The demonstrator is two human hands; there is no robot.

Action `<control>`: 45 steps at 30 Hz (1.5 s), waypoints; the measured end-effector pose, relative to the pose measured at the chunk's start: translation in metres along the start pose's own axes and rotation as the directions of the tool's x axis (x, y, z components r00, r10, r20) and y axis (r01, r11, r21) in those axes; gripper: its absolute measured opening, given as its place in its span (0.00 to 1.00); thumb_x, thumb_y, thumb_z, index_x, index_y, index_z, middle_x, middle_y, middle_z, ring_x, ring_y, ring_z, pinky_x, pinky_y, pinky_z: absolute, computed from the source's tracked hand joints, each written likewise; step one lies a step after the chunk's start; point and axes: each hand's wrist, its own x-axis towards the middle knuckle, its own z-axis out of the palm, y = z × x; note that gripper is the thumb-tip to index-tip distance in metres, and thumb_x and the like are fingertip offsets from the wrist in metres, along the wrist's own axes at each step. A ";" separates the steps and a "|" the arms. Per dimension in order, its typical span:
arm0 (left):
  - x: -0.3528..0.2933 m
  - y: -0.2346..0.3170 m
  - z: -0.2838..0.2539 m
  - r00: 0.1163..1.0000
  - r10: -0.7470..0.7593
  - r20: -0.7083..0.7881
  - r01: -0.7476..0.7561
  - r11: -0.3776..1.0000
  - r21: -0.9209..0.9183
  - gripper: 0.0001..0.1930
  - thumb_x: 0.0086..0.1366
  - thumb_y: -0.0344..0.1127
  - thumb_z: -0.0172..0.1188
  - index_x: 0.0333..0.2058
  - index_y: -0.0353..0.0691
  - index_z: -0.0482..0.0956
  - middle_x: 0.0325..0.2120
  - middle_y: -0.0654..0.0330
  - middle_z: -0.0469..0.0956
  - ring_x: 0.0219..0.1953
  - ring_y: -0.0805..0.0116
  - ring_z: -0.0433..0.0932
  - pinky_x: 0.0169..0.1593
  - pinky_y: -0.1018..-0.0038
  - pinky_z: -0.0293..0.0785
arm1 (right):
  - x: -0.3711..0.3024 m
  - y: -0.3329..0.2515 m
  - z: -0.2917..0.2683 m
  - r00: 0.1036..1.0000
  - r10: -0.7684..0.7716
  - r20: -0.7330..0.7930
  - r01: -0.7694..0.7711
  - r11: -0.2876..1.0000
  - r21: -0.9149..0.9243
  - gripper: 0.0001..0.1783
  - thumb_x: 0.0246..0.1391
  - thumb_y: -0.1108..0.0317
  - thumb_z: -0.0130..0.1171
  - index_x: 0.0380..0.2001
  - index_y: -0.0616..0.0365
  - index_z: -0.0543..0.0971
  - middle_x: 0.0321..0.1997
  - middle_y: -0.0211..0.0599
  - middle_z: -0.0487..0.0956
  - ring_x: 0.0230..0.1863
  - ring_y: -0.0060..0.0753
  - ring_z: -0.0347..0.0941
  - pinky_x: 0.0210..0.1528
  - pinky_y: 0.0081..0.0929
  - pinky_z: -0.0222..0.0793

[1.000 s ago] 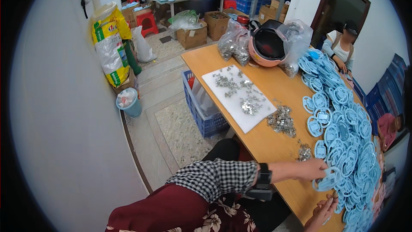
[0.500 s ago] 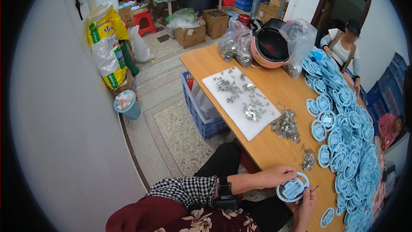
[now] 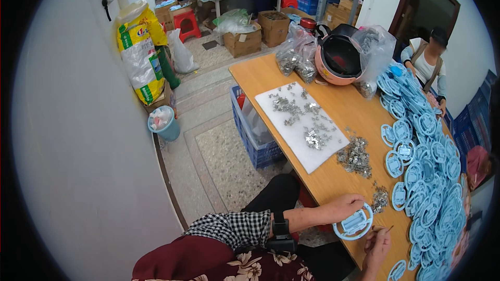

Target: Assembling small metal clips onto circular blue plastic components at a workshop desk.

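My left hand (image 3: 345, 207) is closed on the upper edge of a light blue plastic ring-shaped part (image 3: 355, 222) with a recessed rectangular middle. It holds the part over the near edge of the table, beside a small pile of metal pieces (image 3: 380, 198). Just right of the part, and apart from it, is my right hand (image 3: 377, 247). Its fingers are pinched around a thin dark stick-like tool (image 3: 390, 228), whose tip points up and right. One loose blue part (image 3: 397, 270) lies near the right hand.
A long heap of blue parts (image 3: 427, 164) covers the table's right side. Small metal pieces lie on a white foam sheet (image 3: 324, 157) and in a pile (image 3: 355, 157). Farther back stand a pink helmet (image 3: 333, 76) and bags of metal pieces (image 3: 297, 60). A person (image 3: 428, 62) sits across the table.
My right hand has come away from the blue plastic part, keeping the thin tool pinched. The left hand still holds the part. The whole view has shifted slightly.
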 end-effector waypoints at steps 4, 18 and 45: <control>-0.002 -0.008 0.001 0.996 0.006 -0.092 0.021 0.955 0.296 0.17 0.74 0.41 0.47 0.45 0.34 0.79 0.35 0.54 0.82 0.38 0.65 0.80 0.43 0.70 0.76 | -0.001 0.000 -0.013 0.986 -0.029 -0.164 0.018 0.998 -0.068 0.21 0.71 0.48 0.45 0.39 0.55 0.75 0.24 0.27 0.72 0.18 0.14 0.63 0.17 0.14 0.55; -0.017 0.014 -0.025 0.999 -0.008 0.049 -0.014 0.898 0.439 0.14 0.65 0.34 0.55 0.44 0.34 0.82 0.37 0.50 0.84 0.40 0.61 0.83 0.46 0.67 0.77 | 0.055 -0.068 0.011 0.986 -0.145 0.083 0.166 0.822 -0.544 0.11 0.66 0.63 0.56 0.37 0.62 0.77 0.25 0.27 0.73 0.26 0.18 0.67 0.29 0.21 0.62; -0.013 0.025 -0.017 0.959 -0.250 0.137 0.215 0.949 0.229 0.09 0.68 0.31 0.53 0.41 0.33 0.79 0.30 0.65 0.81 0.31 0.82 0.77 0.35 0.80 0.75 | 0.172 -0.043 0.039 0.939 -0.133 0.319 0.342 0.229 -0.912 0.10 0.57 0.65 0.59 0.39 0.56 0.82 0.37 0.46 0.82 0.42 0.53 0.79 0.44 0.43 0.74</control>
